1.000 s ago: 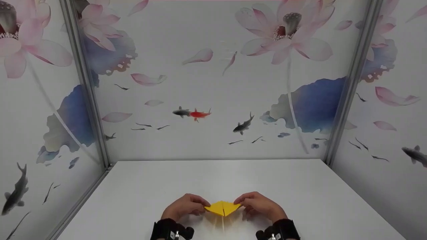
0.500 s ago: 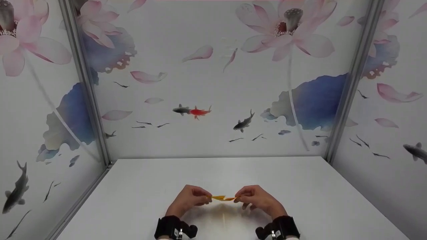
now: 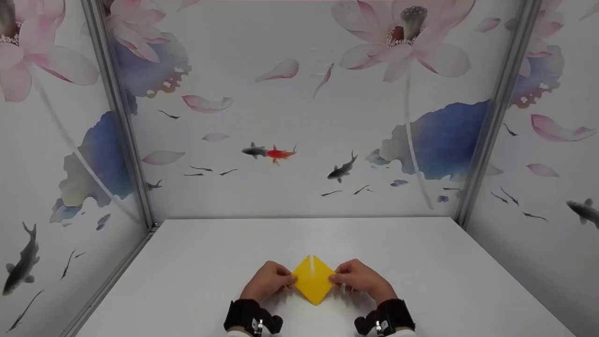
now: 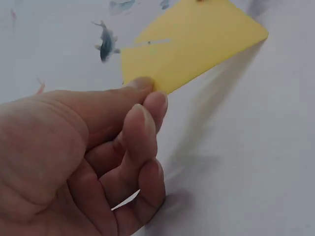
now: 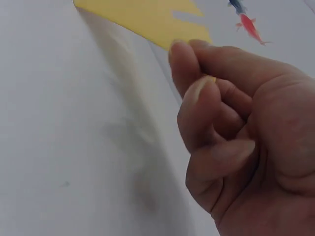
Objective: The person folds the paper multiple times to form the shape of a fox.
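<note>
A folded sheet of yellow paper (image 3: 314, 285), diamond-shaped with a narrow slit running down from its top point, stands tilted up between both hands over the white table. My left hand (image 3: 269, 281) pinches its left corner between thumb and fingertips. At the opposite corner, my right hand (image 3: 362, 281) pinches the paper in the same way. In the left wrist view the yellow paper (image 4: 192, 44) reaches up and right from the thumb. The right wrist view shows only part of the paper (image 5: 142, 19) above the curled fingers.
The white table (image 3: 210, 248) reaches back to a wall panel (image 3: 299, 196) printed with lotus flowers and fish. Similar panels stand at the left and right, joined by grey metal posts (image 3: 126, 131). A black strap with a camera sits on each wrist.
The paper was nearly flat, then edge-on to the head camera; now its broad yellow face shows with the slit at the top. Both hands have kept their pinch and turned it.
</note>
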A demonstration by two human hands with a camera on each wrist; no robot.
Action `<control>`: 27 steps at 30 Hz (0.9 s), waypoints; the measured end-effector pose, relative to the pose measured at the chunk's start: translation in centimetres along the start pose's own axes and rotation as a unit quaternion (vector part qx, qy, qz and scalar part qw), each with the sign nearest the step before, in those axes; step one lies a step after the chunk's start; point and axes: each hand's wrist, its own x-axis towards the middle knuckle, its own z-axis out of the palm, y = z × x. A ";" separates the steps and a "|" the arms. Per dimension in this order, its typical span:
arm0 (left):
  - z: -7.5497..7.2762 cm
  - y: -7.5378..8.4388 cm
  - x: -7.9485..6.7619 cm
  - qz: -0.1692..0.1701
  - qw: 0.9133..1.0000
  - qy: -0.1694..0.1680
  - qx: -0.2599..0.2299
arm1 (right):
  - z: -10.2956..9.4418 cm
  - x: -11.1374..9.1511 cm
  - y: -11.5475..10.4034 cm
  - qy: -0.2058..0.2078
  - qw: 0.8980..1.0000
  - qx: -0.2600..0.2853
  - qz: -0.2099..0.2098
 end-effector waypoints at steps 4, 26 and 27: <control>1.1 0.1 0.3 -0.052 0.996 0.037 0.055 | 1.1 0.0 -0.4 0.013 0.997 -0.069 0.041; 3.9 2.3 -0.2 0.018 0.987 -0.033 0.156 | 1.9 0.0 -1.2 0.067 0.986 -0.143 0.057; 4.0 2.5 -0.3 0.014 0.987 -0.031 0.156 | 2.0 0.0 -1.3 0.068 0.986 -0.145 0.053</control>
